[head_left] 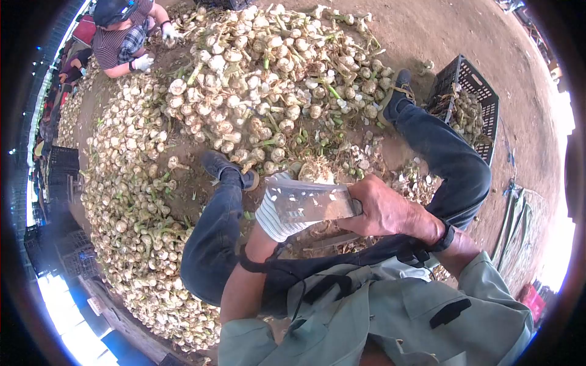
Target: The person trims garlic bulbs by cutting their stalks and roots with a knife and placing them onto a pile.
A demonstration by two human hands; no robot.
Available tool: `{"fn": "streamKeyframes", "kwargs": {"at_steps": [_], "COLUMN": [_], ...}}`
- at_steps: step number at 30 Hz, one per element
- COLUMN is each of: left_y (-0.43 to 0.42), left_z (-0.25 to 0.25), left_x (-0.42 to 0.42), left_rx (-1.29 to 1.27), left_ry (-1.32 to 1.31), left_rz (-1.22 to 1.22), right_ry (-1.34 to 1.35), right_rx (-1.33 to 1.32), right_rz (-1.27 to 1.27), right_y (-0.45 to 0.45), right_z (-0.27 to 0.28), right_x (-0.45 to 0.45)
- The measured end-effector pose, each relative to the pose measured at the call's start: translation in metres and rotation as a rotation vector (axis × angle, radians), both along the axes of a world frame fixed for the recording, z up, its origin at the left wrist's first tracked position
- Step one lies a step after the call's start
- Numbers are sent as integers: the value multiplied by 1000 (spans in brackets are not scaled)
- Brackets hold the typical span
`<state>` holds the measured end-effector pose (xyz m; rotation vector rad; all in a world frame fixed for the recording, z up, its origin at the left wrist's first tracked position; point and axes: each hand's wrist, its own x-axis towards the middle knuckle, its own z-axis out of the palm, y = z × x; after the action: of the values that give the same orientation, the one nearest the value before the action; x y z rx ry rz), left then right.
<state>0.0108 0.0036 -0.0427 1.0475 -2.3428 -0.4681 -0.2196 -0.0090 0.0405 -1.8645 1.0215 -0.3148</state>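
My right hand (381, 206), bare, is closed round the handle of a cleaver (314, 203). Its wide blade points left, with pale scraps stuck to the metal. Behind the blade is my left hand (278, 213) in a white knitted glove; its fingers are mostly hidden, so I cannot see what they hold. Just beyond the blade's upper edge shows a pale garlic bulb (316, 171), close to the left hand; whether they touch is unclear. Cut stalks and loose bits of garlic (360, 155) litter the ground between my feet.
A large heap of garlic bulbs (274, 67) lies ahead, and another spread (131, 201) runs along my left. A black crate (488, 110) with garlic stands by my right knee. At the upper left crouches a person (119, 43) with gloved hands. Dark crates (64, 161) stand far left.
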Motion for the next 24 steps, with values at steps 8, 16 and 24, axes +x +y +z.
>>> {"fn": "streamKeyframes", "kwargs": {"at_steps": [8, 16, 24], "left_y": [1, 3, 2], "left_z": [44, 12, 37], "left_x": [-18, -42, -36], "left_rx": [415, 760, 803], "left_ry": [194, 1490, 1549], "left_rz": [78, 235, 365], "right_ry": [69, -619, -514], "right_rx": [301, 411, 357], "right_rz": [20, -351, -516], "right_y": [-10, 24, 9], "right_z": [-38, -45, -24], "right_x": [-28, -13, 21]}}
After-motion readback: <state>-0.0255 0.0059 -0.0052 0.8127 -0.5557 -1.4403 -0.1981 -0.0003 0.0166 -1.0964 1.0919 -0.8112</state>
